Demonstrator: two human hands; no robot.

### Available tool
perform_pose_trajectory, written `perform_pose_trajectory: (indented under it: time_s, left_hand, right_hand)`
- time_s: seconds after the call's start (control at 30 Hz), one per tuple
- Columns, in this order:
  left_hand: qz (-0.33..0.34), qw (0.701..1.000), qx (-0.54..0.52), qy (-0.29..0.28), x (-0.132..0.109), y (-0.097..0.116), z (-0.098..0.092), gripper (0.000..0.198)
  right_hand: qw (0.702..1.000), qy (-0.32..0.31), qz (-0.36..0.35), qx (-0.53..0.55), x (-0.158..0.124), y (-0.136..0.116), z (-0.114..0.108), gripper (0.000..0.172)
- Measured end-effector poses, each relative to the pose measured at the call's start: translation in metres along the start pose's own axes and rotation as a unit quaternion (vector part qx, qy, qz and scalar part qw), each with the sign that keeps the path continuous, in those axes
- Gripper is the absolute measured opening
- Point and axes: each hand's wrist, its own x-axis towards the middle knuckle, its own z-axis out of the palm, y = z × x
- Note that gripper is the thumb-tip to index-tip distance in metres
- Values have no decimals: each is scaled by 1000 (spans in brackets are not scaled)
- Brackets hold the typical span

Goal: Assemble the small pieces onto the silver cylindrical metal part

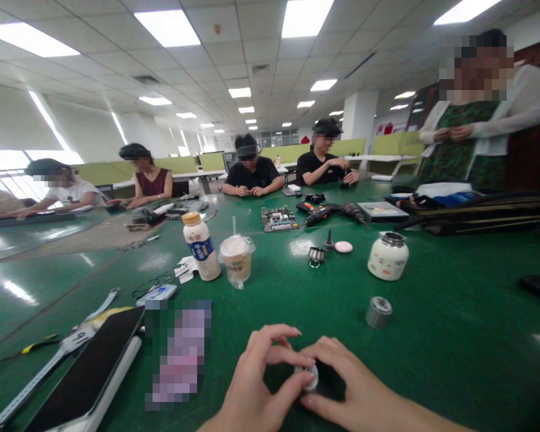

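Observation:
Near the front edge of the green table, both hands meet around a small round whitish-grey piece (312, 378). My left hand (265, 375) pinches it between thumb and index finger, its other fingers raised. My right hand (339, 384) closes on it from the right, thumb below and fingers above. What the piece is exactly I cannot make out, as fingers cover part of it. Beyond my right hand stands a short metal cylinder (378, 312). Farther back is a lidless cream bottle (387, 257) with small printed pictures. A metal cap with a ring (316, 256) and a pink disc (343, 246) lie mid-table.
A milk bottle (201, 246) and a lidded cup with straw (236, 261) stand left of centre. A black-screened device (87, 372) lies at front left. A circuit board (279, 219) and power drill (319, 216) lie farther back. Several people sit opposite; one person stands at right.

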Motion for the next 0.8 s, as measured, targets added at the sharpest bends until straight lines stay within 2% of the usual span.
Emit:
perform_pose_trajectory:
  time_s: [0.27, 0.43, 0.67, 0.8]
  left_hand:
    - [73, 996, 50, 12, 3, 1, -3, 52]
    - [76, 996, 50, -12, 4, 3, -4, 52]
    - [54, 997, 52, -12, 0, 4, -4, 46]
    - [59, 997, 40, -11, 1, 9, -5, 56]
  right_hand:
    - [1000, -6, -9, -2, 1, 3, 1, 35]
    - [1000, -10, -6, 3, 1, 0, 0, 32]
    - [1000, -4, -3, -1, 2, 2, 1, 33]
    - [1000, -4, -4, 0, 2, 2, 0, 35]
